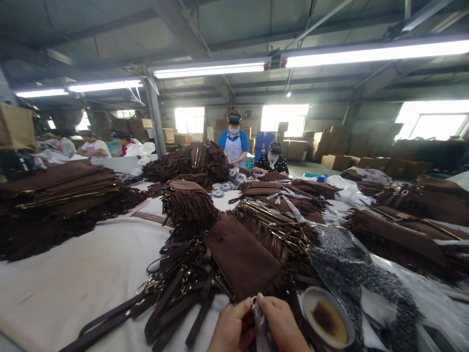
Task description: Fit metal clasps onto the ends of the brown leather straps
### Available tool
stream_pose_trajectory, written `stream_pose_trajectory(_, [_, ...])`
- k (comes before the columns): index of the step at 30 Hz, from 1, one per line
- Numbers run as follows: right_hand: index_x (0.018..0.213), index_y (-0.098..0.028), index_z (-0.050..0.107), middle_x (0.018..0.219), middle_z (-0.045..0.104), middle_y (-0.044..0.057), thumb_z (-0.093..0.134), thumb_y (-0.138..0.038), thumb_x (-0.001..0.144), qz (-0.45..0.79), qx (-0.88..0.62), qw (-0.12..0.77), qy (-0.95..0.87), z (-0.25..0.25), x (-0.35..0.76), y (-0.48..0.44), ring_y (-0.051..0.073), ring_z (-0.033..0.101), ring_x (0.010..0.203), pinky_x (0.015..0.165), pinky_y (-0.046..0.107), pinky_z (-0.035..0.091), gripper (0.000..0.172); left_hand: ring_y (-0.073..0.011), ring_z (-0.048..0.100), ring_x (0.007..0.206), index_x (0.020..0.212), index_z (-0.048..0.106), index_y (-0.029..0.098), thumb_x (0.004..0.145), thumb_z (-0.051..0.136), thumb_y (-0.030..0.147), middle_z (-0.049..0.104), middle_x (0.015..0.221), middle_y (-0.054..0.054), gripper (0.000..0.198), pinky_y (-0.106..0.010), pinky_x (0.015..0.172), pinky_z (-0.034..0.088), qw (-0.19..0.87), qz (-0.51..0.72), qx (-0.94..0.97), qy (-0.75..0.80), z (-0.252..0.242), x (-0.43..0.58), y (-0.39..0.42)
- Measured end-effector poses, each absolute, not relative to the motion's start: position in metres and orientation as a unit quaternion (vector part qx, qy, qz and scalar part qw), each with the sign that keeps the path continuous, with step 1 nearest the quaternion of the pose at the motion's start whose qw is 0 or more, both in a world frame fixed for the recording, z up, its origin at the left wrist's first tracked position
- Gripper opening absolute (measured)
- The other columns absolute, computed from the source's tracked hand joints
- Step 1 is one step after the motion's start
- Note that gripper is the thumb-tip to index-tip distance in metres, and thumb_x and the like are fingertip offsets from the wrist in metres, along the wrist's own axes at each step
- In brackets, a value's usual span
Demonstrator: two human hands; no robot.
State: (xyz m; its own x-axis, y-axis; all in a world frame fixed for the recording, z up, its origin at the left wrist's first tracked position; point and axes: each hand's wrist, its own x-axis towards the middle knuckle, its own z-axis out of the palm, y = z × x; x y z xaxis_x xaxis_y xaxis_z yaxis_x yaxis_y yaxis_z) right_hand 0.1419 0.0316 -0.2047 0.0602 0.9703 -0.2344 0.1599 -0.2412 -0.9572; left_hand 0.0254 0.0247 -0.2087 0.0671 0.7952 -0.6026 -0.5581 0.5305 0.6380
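At the bottom centre, my left hand [233, 325] is closed in a pinch by a small gold ring [253, 300]. Beside it, my right hand [279, 322] pinches a pale grey wrapped strip [263, 335] that hangs below the ring. The hidden fingertips leave unclear how strip and ring join. Just beyond my hands lies a dark brown fringed bag [244, 256], flat side up. Brown straps with gold clasps [172, 303] spread out to the left. To the right stands a white bowl [306, 315] with brown and tan stuff inside.
Stacked brown fringed bags [54, 195] cover the left side; more bags [399, 239] lie on the right. A mottled black-and-white sheet [351, 266] lies beyond the bowl. Across the white-covered table [91, 274], one person [234, 144] stands and another [273, 161] is lower down.
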Motion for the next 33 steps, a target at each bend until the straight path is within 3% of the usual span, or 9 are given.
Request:
stream_pose_trajectory(4, [0.053,-0.020,0.045,0.052,0.037,-0.003,0.053,-0.072,0.062,0.503,-0.603,0.372,-0.496,-0.206,0.145,0.029,0.012,0.034,0.053,0.051,0.028,0.028,0.054,-0.0127,0.059,0.058,0.077,0.060,0.017,0.076,0.068,0.041,0.063,0.066,-0.001,0.025,-0.022,0.049,0.040,0.711,0.448,0.139,0.524,-0.215,0.018,0.021])
stream_pose_trajectory(7, [0.055,-0.019,0.047,0.053,0.039,-0.003,0.053,-0.073,0.062,0.506,-0.597,0.348,-0.517,-0.213,0.152,0.026,0.012,0.034,0.054,0.052,0.028,0.028,0.055,-0.0115,0.053,0.050,0.072,0.060,0.016,0.072,0.066,0.061,0.057,0.059,0.000,0.046,-0.023,0.047,0.040,0.694,0.401,0.224,0.554,-0.228,0.009,0.015])
stream_pose_trajectory(9, [0.057,-0.018,0.049,0.055,0.041,-0.003,0.053,-0.074,0.063,0.505,-0.587,0.350,-0.527,-0.219,0.154,0.025,0.012,0.035,0.056,0.054,0.028,0.029,0.057,-0.0105,0.047,0.045,0.065,0.056,0.017,0.067,0.068,0.066,0.052,0.053,0.002,0.050,-0.023,0.046,0.036,0.640,0.411,0.302,0.575,-0.237,0.004,0.009])
stream_pose_trajectory(11, [0.058,-0.017,0.049,0.056,0.042,-0.002,0.055,-0.074,0.063,0.511,-0.581,0.356,-0.523,-0.224,0.155,0.022,0.012,0.036,0.057,0.054,0.028,0.030,0.057,-0.0115,0.047,0.048,0.064,0.057,0.019,0.066,0.071,0.062,0.053,0.054,0.002,0.045,-0.024,0.048,0.037,0.559,0.449,0.378,0.585,-0.240,0.001,0.002])
stream_pose_trajectory(15, [0.060,-0.017,0.050,0.056,0.041,-0.003,0.055,-0.076,0.063,0.556,-0.561,0.363,-0.495,-0.227,0.153,0.017,0.013,0.037,0.055,0.054,0.028,0.031,0.059,-0.0197,0.057,0.070,0.076,0.070,0.021,0.073,0.069,0.044,0.062,0.075,-0.005,0.023,-0.028,0.064,0.043,0.426,0.475,0.515,0.573,-0.225,0.003,-0.009])
stream_pose_trajectory(20, [0.062,-0.016,0.052,0.061,0.044,0.000,0.052,-0.075,0.067,0.538,-0.544,0.366,-0.529,-0.230,0.155,0.015,0.015,0.040,0.062,0.058,0.029,0.033,0.059,-0.0233,0.058,0.085,0.079,0.073,0.022,0.080,0.059,0.027,0.064,0.082,-0.008,0.015,-0.031,0.080,0.043,0.400,0.433,0.585,0.557,-0.200,0.006,-0.012])
stream_pose_trajectory(23, [0.060,-0.017,0.050,0.059,0.043,0.000,0.050,-0.077,0.066,0.523,-0.550,0.362,-0.540,-0.230,0.154,0.014,0.016,0.040,0.061,0.058,0.029,0.033,0.059,-0.0230,0.058,0.084,0.081,0.071,0.021,0.079,0.057,0.024,0.063,0.085,-0.008,0.015,-0.032,0.080,0.043,0.411,0.369,0.616,0.562,-0.193,0.003,-0.008])
stream_pose_trajectory(27, [0.057,-0.018,0.048,0.058,0.043,0.000,0.048,-0.075,0.068,0.489,-0.561,0.362,-0.562,-0.225,0.151,0.012,0.017,0.042,0.062,0.060,0.031,0.034,0.057,-0.0217,0.058,0.083,0.069,0.063,0.020,0.078,0.054,0.021,0.060,0.084,-0.007,0.013,-0.032,0.077,0.042,0.405,0.328,0.635,0.570,-0.192,-0.001,-0.001])
stream_pose_trajectory(33, [0.076,-0.014,0.063,0.069,0.059,0.006,0.050,-0.068,0.074,0.524,-0.528,0.364,-0.560,-0.220,0.155,0.009,0.020,0.053,0.068,0.065,0.032,0.043,0.056,-0.0228,0.057,0.083,0.071,0.061,0.022,0.085,0.048,0.024,0.059,0.096,-0.012,0.019,-0.033,0.075,0.041,0.293,0.381,0.686,0.546,-0.205,0.003,-0.002])
